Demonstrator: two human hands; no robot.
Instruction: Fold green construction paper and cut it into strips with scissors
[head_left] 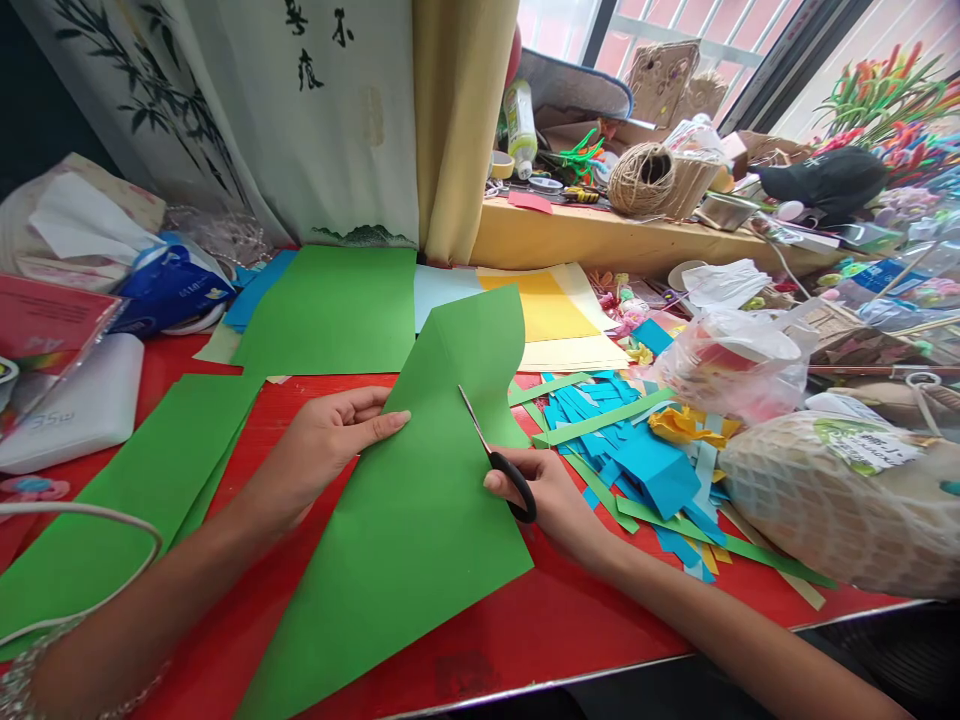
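Note:
A large green paper sheet [420, 500] lies tilted on the red table [540, 620]. My left hand [330, 440] pinches its left edge, thumb on top and fingers beneath. My right hand [547, 500] grips black-handled scissors [499, 460], whose blades run up into the sheet from its right edge. The sheet's top right corner curls upward.
More green sheets [330, 310] lie behind and at the left [127, 500]. Yellow paper [547, 310] sits at the back. Blue and green paper strips [637, 450] pile to the right, beside plastic bags [825, 490]. A twine ball [641, 178] and clutter fill the shelf.

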